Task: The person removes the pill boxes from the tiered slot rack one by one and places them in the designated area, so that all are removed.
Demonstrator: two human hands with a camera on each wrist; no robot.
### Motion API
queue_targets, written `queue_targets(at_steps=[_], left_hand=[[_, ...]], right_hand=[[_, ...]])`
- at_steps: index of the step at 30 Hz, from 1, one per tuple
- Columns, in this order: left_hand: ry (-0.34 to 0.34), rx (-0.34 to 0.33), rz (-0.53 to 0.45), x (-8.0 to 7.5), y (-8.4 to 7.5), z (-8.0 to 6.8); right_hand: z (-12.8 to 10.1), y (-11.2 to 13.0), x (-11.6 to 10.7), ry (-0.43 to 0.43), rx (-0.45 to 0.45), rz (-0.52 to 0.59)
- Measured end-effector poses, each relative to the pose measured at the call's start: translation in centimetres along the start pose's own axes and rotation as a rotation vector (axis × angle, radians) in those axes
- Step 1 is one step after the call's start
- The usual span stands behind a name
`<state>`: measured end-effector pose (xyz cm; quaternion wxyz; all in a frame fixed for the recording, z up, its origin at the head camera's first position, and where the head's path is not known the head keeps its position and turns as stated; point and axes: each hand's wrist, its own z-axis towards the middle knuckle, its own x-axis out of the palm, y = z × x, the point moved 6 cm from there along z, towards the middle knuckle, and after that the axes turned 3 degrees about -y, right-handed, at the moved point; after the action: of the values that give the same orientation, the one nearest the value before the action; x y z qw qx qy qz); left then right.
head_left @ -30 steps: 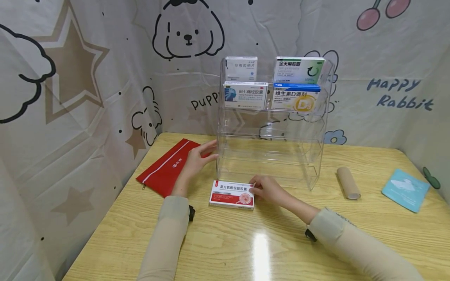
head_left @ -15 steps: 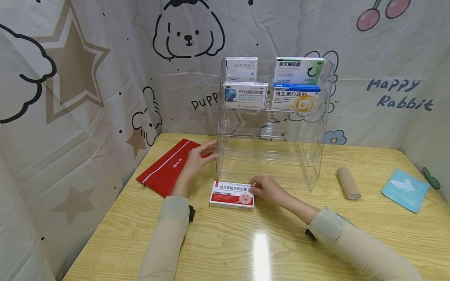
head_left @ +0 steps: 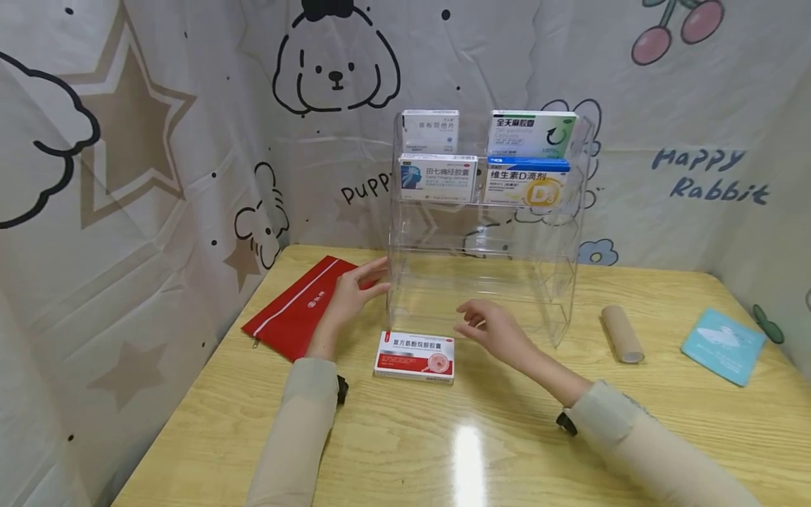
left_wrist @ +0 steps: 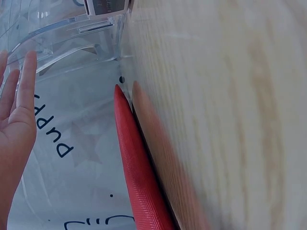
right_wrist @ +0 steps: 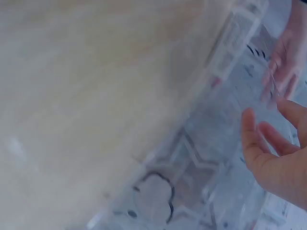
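Observation:
A clear acrylic display rack stands on the table, with medicine boxes in its two upper tiers. At its left side my left hand has its fingertips right at the side panel, fingers fairly straight. In the left wrist view the left hand shows extended fingers near the clear plastic. A white and red medicine box lies flat on the table before the rack. Just right of and above this box hovers my right hand, fingers loosely bent with nothing between them. The right wrist view is blurred, but thumb and fingers show apart.
A red zip pouch lies left of the rack, under the left forearm's far side. To the right are a cardboard tube and a light-blue packet. A printed curtain hangs behind and beside the table.
My right hand has let go of the red and white box and risen slightly away from it. The box stays on the table; the left hand keeps its place. The head view has shifted a little.

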<state>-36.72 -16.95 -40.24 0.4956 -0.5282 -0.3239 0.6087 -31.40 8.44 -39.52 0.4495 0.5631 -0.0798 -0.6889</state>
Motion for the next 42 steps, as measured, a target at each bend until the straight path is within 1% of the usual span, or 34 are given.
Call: queue_targets(at_steps=[6,8,12,14,20,25,30,34,38,42], left_hand=[[-0.008,-0.007,-0.006,-0.4,0.3,-0.1],[-0.012,-0.012,-0.001,-0.6,0.3,-0.2],[-0.019,-0.022,0.025,-0.9,0.3,-0.3],[-0.021,-0.026,0.036,-0.9,0.4,-0.3],[-0.015,-0.023,0.044,-0.6,0.3,-0.5],[-0.013,-0.022,0.034,-0.4,0.1,-0.5],[-0.003,-0.018,0.022,-0.2,-0.1,-0.4],[-0.002,-0.013,0.031,-0.1,-0.2,-0.3],[-0.005,-0.006,0.035,-0.1,-0.2,-0.4],[-0.006,-0.004,0.032,0.1,-0.2,-0.4]], right_hand=[[1.3,0.8,-3.8,-0.152,-0.063,0.004],[1.9,1.1,-5.2,-0.195,-0.063,0.007],[2.9,1.4,-8.0,-0.252,-0.055,-0.008],[3.3,1.4,-9.2,-0.289,-0.070,-0.018],[4.3,1.3,-12.9,-0.412,-0.118,-0.075],[5.5,1.3,-15.7,-0.511,-0.145,-0.168],[6.7,1.1,-18.1,-0.549,-0.130,-0.268],[7.6,0.8,-19.5,-0.549,-0.100,-0.305],[8.4,0.4,-20.3,-0.527,-0.059,-0.326],[9.1,0.1,-20.8,-0.500,-0.037,-0.382]])
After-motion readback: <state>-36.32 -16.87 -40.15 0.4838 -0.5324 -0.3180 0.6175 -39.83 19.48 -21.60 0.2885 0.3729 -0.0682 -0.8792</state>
